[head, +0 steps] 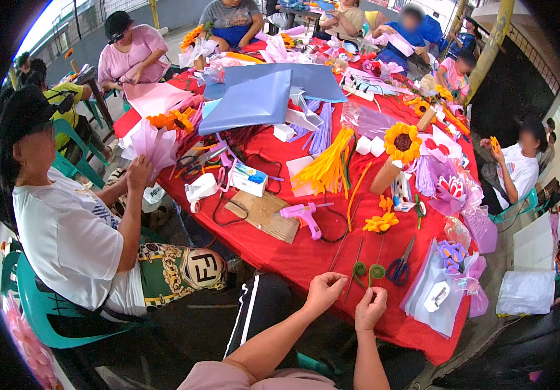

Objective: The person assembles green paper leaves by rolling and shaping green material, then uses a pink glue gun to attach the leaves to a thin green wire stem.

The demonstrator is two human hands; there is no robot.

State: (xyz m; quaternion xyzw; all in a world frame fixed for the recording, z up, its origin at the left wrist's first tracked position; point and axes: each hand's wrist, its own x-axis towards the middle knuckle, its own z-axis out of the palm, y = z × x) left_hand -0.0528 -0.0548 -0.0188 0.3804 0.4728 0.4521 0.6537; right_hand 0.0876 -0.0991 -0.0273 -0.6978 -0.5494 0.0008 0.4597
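My left hand (326, 292) is at the table's near edge, its thumb and forefinger pinched near the lower end of a thin dark stem; whether it grips the stem is unclear. Beside it, my right hand (371, 307) has its fingers together just below a green curled pipe-cleaner piece (376, 273); whether it holds the stem there cannot be told. A second green curl (359, 269) on a thin stem lies between the hands. Blue-handled scissors (400, 271) lie to the right. Above the curls rests an orange-yellow pipe-cleaner flower (380, 222).
A pink glue gun (304, 214) lies on cardboard (260, 217) on the red cloth (241, 234). Yellow pipe cleaners (326, 165), a sunflower (402, 142) and a wrapped purple bouquet (436, 292) surround the work area. A person (75, 219) sits close on the left, holding wrapped flowers.
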